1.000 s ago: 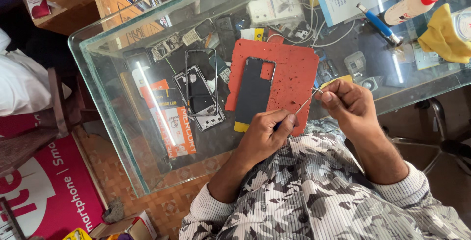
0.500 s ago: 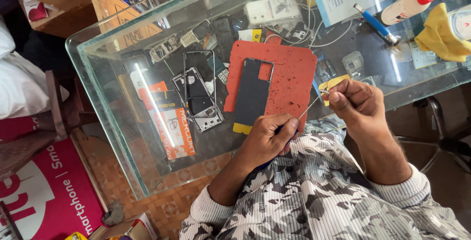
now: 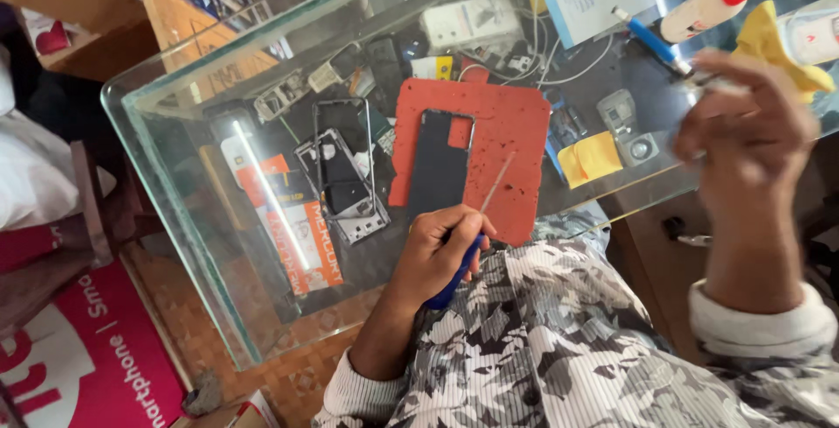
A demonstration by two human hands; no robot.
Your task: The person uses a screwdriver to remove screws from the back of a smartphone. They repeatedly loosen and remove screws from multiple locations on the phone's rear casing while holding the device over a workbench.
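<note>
Two hands, left hand (image 3: 441,249) pinching screwdriver (image 3: 476,227) beside phone (image 3: 440,164), right hand (image 3: 743,135) blurred, grip unclear.

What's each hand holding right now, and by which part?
Left hand grips a screwdriver by its blue handle, thin shaft pointing up over the red mat. Right hand is raised and blurred; cannot tell if it holds anything.

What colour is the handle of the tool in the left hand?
Blue handle, seen in the head view.
</note>
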